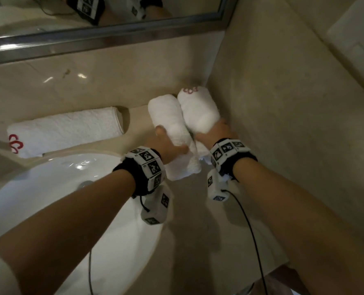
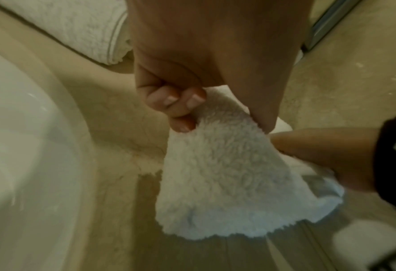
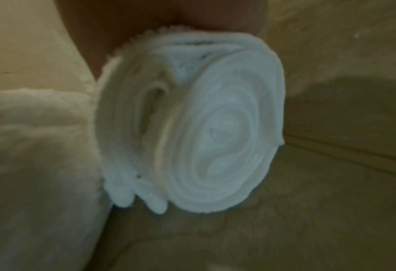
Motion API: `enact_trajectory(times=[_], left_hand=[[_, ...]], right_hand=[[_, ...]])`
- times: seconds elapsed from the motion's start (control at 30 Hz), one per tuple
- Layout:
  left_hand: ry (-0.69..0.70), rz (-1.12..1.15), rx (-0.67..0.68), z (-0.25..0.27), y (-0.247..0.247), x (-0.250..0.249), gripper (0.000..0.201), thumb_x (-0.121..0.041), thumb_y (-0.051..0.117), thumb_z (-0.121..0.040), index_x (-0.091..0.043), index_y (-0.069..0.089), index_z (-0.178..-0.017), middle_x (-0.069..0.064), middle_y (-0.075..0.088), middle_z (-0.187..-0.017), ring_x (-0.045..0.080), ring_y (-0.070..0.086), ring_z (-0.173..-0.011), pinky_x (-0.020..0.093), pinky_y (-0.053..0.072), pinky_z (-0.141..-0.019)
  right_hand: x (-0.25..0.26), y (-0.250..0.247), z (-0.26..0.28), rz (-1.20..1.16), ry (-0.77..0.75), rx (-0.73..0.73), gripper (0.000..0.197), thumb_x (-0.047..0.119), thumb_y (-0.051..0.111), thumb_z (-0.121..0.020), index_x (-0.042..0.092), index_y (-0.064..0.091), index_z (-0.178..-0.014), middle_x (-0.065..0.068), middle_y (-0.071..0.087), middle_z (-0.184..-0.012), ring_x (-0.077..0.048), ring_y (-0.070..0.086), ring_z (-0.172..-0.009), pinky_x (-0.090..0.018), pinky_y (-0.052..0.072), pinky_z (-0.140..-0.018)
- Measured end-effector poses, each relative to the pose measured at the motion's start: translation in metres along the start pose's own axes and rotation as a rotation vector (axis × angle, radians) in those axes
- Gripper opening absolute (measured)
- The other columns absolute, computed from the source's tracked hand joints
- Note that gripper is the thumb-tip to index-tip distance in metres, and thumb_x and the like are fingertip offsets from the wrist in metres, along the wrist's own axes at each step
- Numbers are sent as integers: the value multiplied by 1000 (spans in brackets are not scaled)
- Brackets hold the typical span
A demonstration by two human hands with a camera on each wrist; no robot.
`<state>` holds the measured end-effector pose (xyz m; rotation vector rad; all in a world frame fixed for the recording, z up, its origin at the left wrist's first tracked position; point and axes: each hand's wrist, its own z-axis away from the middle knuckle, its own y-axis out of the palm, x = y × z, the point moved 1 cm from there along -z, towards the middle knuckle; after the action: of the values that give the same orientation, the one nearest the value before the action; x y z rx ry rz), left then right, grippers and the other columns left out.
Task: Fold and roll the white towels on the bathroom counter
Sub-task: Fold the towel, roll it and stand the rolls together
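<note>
Two rolled white towels stand side by side in the back right corner of the beige counter [image 1: 200,226]. My left hand [image 1: 168,143] grips the near end of the left roll [image 1: 166,111]; in the left wrist view its curled fingers [image 2: 176,102] clutch the fluffy towel end [image 2: 227,183]. My right hand [image 1: 213,135] grips the right roll [image 1: 200,109], which bears a red logo at its far end. The right wrist view shows that roll's spiral end [image 3: 203,128], with the left roll [image 3: 29,146] beside it. The rolls touch each other.
A third white towel [image 1: 66,130] with a red logo lies folded along the backsplash at the left, also seen as the towel [image 2: 76,27]. The white sink basin [image 1: 49,188] is below it. A side wall [image 1: 283,103] closes the right; a framed mirror [image 1: 113,37] hangs behind.
</note>
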<state>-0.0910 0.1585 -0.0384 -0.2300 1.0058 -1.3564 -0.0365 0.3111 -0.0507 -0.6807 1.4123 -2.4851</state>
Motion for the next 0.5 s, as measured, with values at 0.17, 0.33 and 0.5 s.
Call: enact_trajectory(times=[0.17, 0.33, 0.5], left_hand=[[26, 81, -25, 1, 2, 6, 108, -56, 68, -70, -11, 6, -146, 12, 37, -143, 32, 49, -121, 36, 45, -91], [30, 87, -63, 2, 4, 3, 101, -54, 65, -75, -9, 8, -145, 15, 43, -138, 33, 51, -117, 31, 39, -78], [27, 36, -92, -3, 3, -4, 88, -54, 54, -84, -9, 7, -144, 19, 51, -127, 37, 55, -107, 37, 40, -78]], right_hand=[[7, -21, 0, 165, -105, -220, 94, 45, 74, -70, 1, 26, -138, -21, 47, -133, -35, 52, -118, -40, 47, -89], [5, 0, 18, 78, -174, -76, 93, 44, 75, -69, 6, 26, -138, -15, 47, -133, -32, 51, -119, -40, 46, -94], [-3, -5, 19, -19, -220, 80, 90, 55, 57, -80, 14, 11, -146, -16, 38, -143, -34, 45, -126, -41, 41, -102]])
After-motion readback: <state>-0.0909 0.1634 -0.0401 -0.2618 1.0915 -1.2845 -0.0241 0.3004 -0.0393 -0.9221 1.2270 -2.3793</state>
